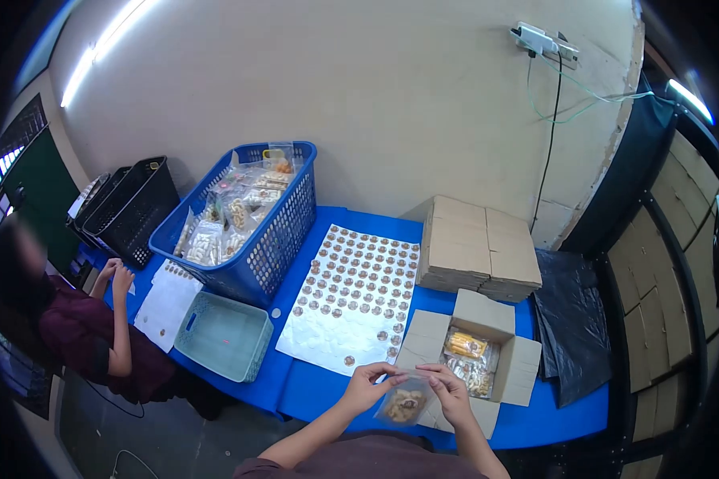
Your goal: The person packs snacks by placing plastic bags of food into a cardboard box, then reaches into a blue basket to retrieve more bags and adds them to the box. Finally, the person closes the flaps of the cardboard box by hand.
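Note:
A clear plastic bag of pale brown pieces [403,405] hangs between my two hands, in front of the open cardboard box. My left hand [371,385] pinches its top edge on the left. At the top right corner, the fingers of my right hand [447,387] are closed on the same bag. Inside the open box [506,369] lie filled packets, one with yellow sticks [465,344]. Beyond my hands a white sheet with rows of round brown stickers [351,279] lies on the blue table.
A blue basket [284,251] full of packets stands at the back left, with a pale green tray [224,336] before it. Stacked flat cartons [479,243] and black plastic sheets [571,323] are at the right. A co-worker [96,343] is at the left, near black crates [132,207].

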Tool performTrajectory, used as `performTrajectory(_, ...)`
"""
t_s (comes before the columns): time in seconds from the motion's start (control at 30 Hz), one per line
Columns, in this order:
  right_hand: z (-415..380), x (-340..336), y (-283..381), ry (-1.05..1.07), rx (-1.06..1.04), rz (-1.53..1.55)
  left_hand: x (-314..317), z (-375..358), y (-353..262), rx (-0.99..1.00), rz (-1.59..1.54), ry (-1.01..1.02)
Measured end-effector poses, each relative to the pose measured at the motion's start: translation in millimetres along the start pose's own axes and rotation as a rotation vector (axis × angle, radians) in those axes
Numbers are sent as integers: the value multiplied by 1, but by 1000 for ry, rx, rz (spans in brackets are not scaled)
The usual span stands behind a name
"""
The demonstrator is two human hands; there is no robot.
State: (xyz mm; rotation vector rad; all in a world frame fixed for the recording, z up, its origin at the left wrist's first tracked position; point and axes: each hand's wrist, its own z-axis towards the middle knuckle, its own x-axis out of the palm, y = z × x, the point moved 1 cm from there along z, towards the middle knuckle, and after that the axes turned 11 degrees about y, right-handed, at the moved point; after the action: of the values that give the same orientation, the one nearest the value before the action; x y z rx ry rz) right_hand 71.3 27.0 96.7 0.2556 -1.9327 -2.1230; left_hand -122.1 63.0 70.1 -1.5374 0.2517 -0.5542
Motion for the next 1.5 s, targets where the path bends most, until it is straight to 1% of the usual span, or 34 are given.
performTrajectory(0.03,3,-3,0,6,-6,-1,0,3,-8,-58,-1,53)
performTrajectory(0.07,2,-7,-1,-67,-31,-60,0,4,-12,-123,-6,104)
performTrajectory(0.1,0,-12,-2,-140,-51,-118,0,6,-14,-128,-9,99)
performTrajectory(0.17,-2,-26,-7,-293,-89,-264,-3,13,-20,144,-29,-108)
performTrajectory(0.2,-2,-25,-5,-287,-94,-264,-3,13,-21,150,-27,-113)
performTrajectory(0.27,-1,-18,-1,-365,-120,-187,1,10,-23,106,146,41)
performTrajectory(0.3,-2,-10,-3,-291,-99,-206,9,7,-27,22,138,183)
performTrajectory(0.33,-1,1,-3,-289,-98,-209,20,3,-29,23,135,181)
performTrajectory(0.4,3,19,1,-233,-230,-333,39,-1,-28,143,380,221)
performTrajectory(0.43,3,13,-16,-204,-213,-322,39,-1,-28,143,381,248)
performTrajectory(0.47,3,10,-17,-201,-216,-327,39,-1,-29,148,380,245)
performTrajectory(0.53,2,8,-16,-173,-63,-49,38,-2,-32,112,463,154)
performTrajectory(0.57,3,9,-17,-174,-62,-53,38,-2,-27,114,461,154)
performTrajectory(0.63,5,11,-23,-244,44,-36,36,-1,-12,160,555,20)
performTrajectory(0.67,5,8,-22,-247,44,-40,36,-1,-5,162,552,23)
performTrajectory(0.73,7,0,-13,-294,50,-327,38,1,0,184,445,-81)
performTrajectory(0.77,7,1,-7,-385,71,-348,37,1,2,186,438,-80)
performTrajectory(0.8,8,-3,-6,-388,77,-352,36,0,0,182,452,-42)
performTrajectory(0.87,3,-12,-6,-310,3,-502,37,-2,0,161,450,8)
performTrajectory(0.9,1,-16,1,-235,-13,-635,39,-3,0,134,459,32)
performTrajectory(0.93,-5,-23,-6,-245,6,-635,40,-4,1,110,473,61)
performTrajectory(1.0,-7,-36,-24,-62,-16,-522,41,-2,2,112,476,78)
performTrajectory(1.03,-9,-32,-29,-123,-17,-326,40,-1,1,117,510,81)
performTrajectory(1.07,-11,-30,-30,-142,-11,-321,38,-1,1,120,547,84)
performTrajectory(1.13,-13,-26,-28,-118,63,18,38,0,1,133,542,117)
performTrajectory(1.2,-16,-26,-32,-142,42,23,38,0,-4,52,448,98)
performTrajectory(1.27,-21,-28,-37,-153,196,108,38,3,-17,56,443,113)
performTrajectory(1.3,-22,-29,-33,-165,198,112,37,6,-21,65,435,121)
performTrajectory(1.37,-21,-33,-21,-62,277,143,31,9,-21,63,482,189)
performTrajectory(1.4,-23,-36,-21,-80,280,146,30,10,-20,69,531,242)
performTrajectory(1.43,-23,-39,-23,-106,236,129,32,12,-14,67,530,258)
performTrajectory(1.47,-23,-40,-29,-130,191,115,32,11,-7,113,525,200)
performTrajectory(1.5,-21,-43,-32,-240,137,87,32,9,-3,157,522,140)
